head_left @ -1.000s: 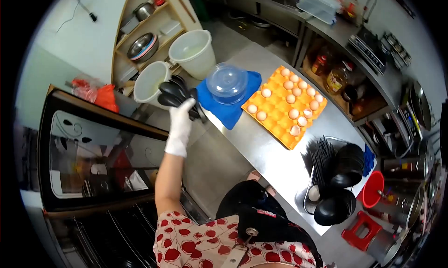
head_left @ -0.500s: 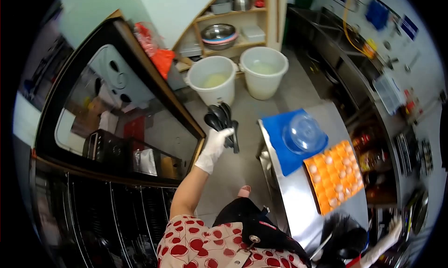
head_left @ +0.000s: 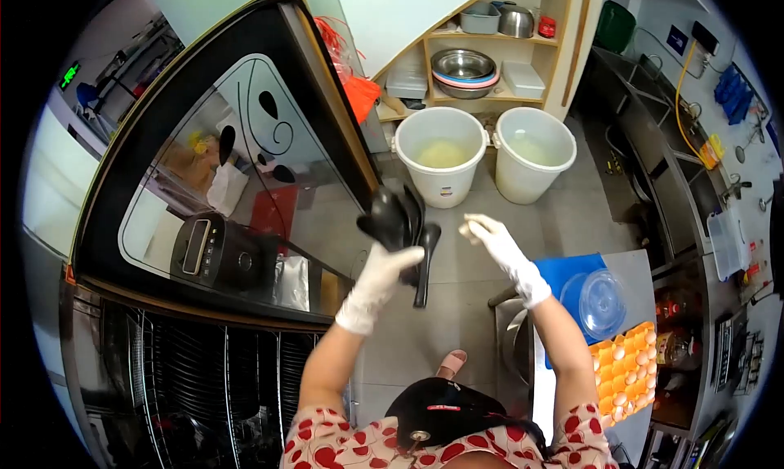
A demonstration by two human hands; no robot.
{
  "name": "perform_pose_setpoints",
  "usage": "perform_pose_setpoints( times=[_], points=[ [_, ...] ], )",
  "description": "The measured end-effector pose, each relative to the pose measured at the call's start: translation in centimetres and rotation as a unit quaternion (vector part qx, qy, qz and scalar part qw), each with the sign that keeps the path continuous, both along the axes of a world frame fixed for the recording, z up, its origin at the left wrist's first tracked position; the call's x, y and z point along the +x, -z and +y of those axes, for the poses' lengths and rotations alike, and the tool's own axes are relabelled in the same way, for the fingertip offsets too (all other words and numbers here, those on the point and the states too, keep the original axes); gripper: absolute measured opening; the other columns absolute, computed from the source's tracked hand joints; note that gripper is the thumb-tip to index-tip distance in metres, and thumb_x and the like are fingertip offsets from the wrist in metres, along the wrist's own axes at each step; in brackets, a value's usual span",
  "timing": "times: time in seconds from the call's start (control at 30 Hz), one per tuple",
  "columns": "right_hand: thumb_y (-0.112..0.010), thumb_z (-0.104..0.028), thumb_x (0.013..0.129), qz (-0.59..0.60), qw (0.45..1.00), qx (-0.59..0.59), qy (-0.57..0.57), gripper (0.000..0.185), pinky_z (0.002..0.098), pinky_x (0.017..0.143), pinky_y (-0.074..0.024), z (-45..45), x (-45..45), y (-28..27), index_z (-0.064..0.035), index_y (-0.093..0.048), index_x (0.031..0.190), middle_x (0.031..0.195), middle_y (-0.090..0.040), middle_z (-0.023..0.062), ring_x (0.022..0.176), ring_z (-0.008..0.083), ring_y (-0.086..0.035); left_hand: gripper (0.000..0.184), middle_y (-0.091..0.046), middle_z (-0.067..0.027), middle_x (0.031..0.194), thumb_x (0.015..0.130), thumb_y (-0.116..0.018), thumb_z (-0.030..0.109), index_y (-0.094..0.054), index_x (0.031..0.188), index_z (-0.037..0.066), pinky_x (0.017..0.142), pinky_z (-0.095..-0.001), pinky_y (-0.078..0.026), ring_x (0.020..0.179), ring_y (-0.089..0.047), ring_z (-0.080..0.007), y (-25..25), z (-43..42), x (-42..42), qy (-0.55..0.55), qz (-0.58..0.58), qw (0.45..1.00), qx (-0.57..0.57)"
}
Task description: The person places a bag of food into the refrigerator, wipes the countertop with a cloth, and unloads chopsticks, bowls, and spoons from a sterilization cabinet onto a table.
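A bundle of black spoons [head_left: 395, 217] is gripped in my white-gloved left hand [head_left: 384, 274], in front of the glass door. Their bowls point up and away from me, and one handle hangs down past the fingers. To the right of the spoons, a short gap away, my gloved right hand [head_left: 487, 234] hovers above the floor. Its fingers are loosely bent towards the left, and I see nothing in them. Beyond both hands stand two white buckets, the left bucket [head_left: 438, 179] and the right bucket [head_left: 531, 179], with liquid inside.
An open glass-panelled door [head_left: 269, 183] is on the left, above a dark rack [head_left: 188, 371]. On the steel table [head_left: 633, 269] at right are a blue cloth [head_left: 563, 269], a clear lid [head_left: 600, 304] and an orange egg tray [head_left: 625, 363]. Shelves [head_left: 502, 101] with basins stand at the back.
My right hand has come from the lower right, beyond the table, to near the spoons. The left hand still grips the spoons. The view has shifted, and the door appears larger.
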State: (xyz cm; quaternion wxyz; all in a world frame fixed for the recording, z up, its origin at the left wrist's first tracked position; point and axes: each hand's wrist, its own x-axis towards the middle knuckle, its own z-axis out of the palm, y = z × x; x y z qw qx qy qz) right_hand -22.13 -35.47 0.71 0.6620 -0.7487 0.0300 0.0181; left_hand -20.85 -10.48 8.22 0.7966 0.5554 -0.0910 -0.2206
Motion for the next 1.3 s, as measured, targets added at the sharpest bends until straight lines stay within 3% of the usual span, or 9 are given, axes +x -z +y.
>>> perform_pose_setpoints(
  times=[0.1, 0.33, 0.4, 0.47, 0.6, 0.7, 0.97, 1.0, 1.3],
  points=[
    [-0.056, -0.030, 0.093, -0.088, 0.995, -0.042, -0.021, 0.046, 0.0327, 0.096, -0.0412, 3.8, 9.3, -2.7, 0.0024, -0.052, 0.126, 0.116, -0.062, 0.0150, 0.108, 0.0209, -0.055, 0.059, -0.055, -0.0069, 0.124, 0.074, -0.066, -0.001, -0.048, 0.130, -0.002, 0.099, -0.0322, -0.040, 0.113, -0.052, -0.0194, 0.1, 3.2, -4.2, -0.020, 0.041, 0.998, 0.045],
    [-0.059, -0.046, 0.088, -0.154, 0.986, 0.067, 0.001, 0.083, 0.0351, 0.112, -0.0238, 13.9, 29.4, -6.7, 0.0032, -0.022, 0.145, 0.147, -0.031, 0.0226, 0.137, 0.0289, -0.030, 0.063, -0.057, -0.0074, 0.118, 0.072, -0.070, -0.003, -0.046, 0.130, 0.000, 0.092, -0.0308, -0.045, 0.105, -0.055, -0.0180, 8.4, 11.6, -13.3, -0.164, 0.122, 0.965, 0.162],
    [-0.059, -0.045, 0.089, -0.144, 0.982, 0.114, 0.052, 0.083, 0.0345, 0.111, -0.0239, 16.1, 31.6, -8.1, 0.0043, -0.023, 0.144, 0.147, -0.031, 0.0223, 0.137, 0.0291, -0.029, 0.064, -0.059, -0.0069, 0.109, 0.074, -0.068, -0.003, -0.043, 0.132, 0.002, 0.074, -0.0274, -0.050, 0.092, -0.058, -0.0165, 9.2, 13.8, -15.6, -0.170, 0.234, 0.938, 0.194],
    [-0.055, -0.048, 0.090, -0.164, 0.979, 0.118, 0.027, 0.079, 0.0352, 0.109, -0.0271, 17.3, 33.5, -7.5, 0.0052, -0.029, 0.142, 0.143, -0.037, 0.0237, 0.134, 0.0298, -0.034, 0.060, -0.060, -0.0068, 0.102, 0.074, -0.068, -0.002, -0.045, 0.129, 0.002, 0.063, -0.0257, -0.049, 0.079, -0.059, -0.0145, 10.6, 14.4, -17.4, -0.252, 0.201, 0.935, 0.148],
    [-0.051, -0.054, 0.090, -0.185, 0.980, 0.068, -0.009, 0.075, 0.0379, 0.107, -0.0316, 17.5, 34.4, -6.2, 0.0054, -0.041, 0.135, 0.137, -0.046, 0.0243, 0.129, 0.0335, -0.042, 0.050, -0.061, -0.0065, 0.108, 0.075, -0.067, -0.005, -0.051, 0.123, -0.003, 0.076, -0.0294, -0.049, 0.089, -0.060, -0.0174, 11.7, 15.0, -18.9, -0.260, 0.261, 0.916, 0.157],
    [-0.047, -0.057, 0.090, -0.152, 0.983, -0.064, 0.084, 0.079, 0.0414, 0.109, -0.0286, 16.3, 31.5, -6.6, 0.0050, -0.036, 0.138, 0.140, -0.041, 0.0268, 0.133, 0.0370, -0.036, 0.064, -0.057, -0.0086, 0.113, 0.072, -0.071, -0.001, -0.045, 0.131, 0.000, 0.080, -0.0297, -0.048, 0.097, -0.057, -0.0186, 13.2, 14.6, -18.1, -0.197, 0.239, 0.935, 0.174],
    [-0.051, -0.048, 0.091, -0.183, 0.981, -0.028, 0.049, 0.069, 0.0425, 0.107, -0.0316, 9.9, 20.5, -6.1, 0.0040, -0.040, 0.135, 0.134, -0.046, 0.0276, 0.129, 0.0379, -0.041, 0.036, -0.062, -0.0022, 0.095, 0.074, -0.068, 0.000, -0.060, 0.109, -0.001, 0.071, -0.0279, -0.047, 0.083, -0.057, -0.0135, 11.9, 7.8, -13.8, 0.023, 0.142, 0.966, 0.213],
    [-0.050, -0.048, 0.091, -0.165, 0.978, -0.093, 0.090, 0.068, 0.0419, 0.108, -0.0311, 9.4, 17.9, -6.5, 0.0036, -0.041, 0.135, 0.135, -0.044, 0.0281, 0.129, 0.0375, -0.040, 0.033, -0.062, -0.0017, 0.093, 0.075, -0.068, 0.001, -0.061, 0.107, -0.001, 0.070, -0.0276, -0.047, 0.081, -0.057, -0.0130, 12.1, 6.7, -13.9, 0.044, 0.114, 0.970, 0.208],
    [-0.055, -0.046, 0.089, -0.160, 0.985, -0.055, 0.033, 0.070, 0.0385, 0.110, -0.0276, 3.4, -2.7, -6.3, 0.0006, -0.037, 0.138, 0.142, -0.039, 0.0228, 0.133, 0.0333, -0.035, 0.037, -0.061, -0.0024, 0.092, 0.074, -0.069, 0.004, -0.059, 0.109, -0.001, 0.065, -0.0266, -0.048, 0.077, -0.058, -0.0119, 12.3, -1.3, -20.4, 0.194, 0.089, 0.958, 0.192]
  ],
)
